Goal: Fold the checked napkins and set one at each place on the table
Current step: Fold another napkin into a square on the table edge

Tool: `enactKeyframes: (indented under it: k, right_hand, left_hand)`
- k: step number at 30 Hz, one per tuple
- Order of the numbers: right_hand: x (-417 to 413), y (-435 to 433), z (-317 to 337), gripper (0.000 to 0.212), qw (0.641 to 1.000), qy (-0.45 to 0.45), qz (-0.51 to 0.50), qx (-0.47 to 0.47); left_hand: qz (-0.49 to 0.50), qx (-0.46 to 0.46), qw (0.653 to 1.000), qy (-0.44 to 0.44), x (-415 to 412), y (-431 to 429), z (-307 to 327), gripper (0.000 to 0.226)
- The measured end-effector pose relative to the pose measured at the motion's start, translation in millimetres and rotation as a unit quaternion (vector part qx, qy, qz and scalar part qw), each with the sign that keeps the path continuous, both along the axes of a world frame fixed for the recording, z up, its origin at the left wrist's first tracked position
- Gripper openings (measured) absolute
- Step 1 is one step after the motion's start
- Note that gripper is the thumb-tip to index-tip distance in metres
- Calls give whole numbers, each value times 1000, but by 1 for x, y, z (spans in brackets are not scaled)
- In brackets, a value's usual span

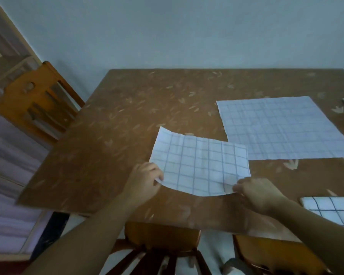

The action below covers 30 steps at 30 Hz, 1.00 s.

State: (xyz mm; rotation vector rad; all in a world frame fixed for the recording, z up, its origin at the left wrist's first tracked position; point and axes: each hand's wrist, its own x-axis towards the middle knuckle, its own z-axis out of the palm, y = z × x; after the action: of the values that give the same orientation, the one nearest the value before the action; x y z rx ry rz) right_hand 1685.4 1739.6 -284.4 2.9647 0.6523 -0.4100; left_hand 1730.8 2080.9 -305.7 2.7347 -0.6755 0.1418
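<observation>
Napkin (201, 165) between hands (left (145, 179), right (258, 193))

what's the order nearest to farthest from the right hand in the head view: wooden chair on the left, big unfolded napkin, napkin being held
1. held napkin, pinched by the right hand at its near right corner
2. unfolded napkin, lying flat just beyond
3. wooden chair, far off to the left
</observation>
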Motion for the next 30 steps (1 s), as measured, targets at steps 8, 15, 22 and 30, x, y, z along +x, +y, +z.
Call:
enactKeyframes:
  k: [8,15,22,30]
  right_hand:
    - [-3,20,-40,21,998,47,-50,3]
    - [4,72,-47,20,997,50,-41,30]
    - [1,102,-53,19,988,74,-93,94]
    - [-9,125,-59,20,976,68,-139,152]
  left_hand:
    - [14,72,995,70,4,21,-40,13]
    - [109,172,964,169,18,23,-36,51]
    - [-27,-29,986,165,-14,-32,-50,42]
    - [-107,4,993,48,-18,-30,-58,14]
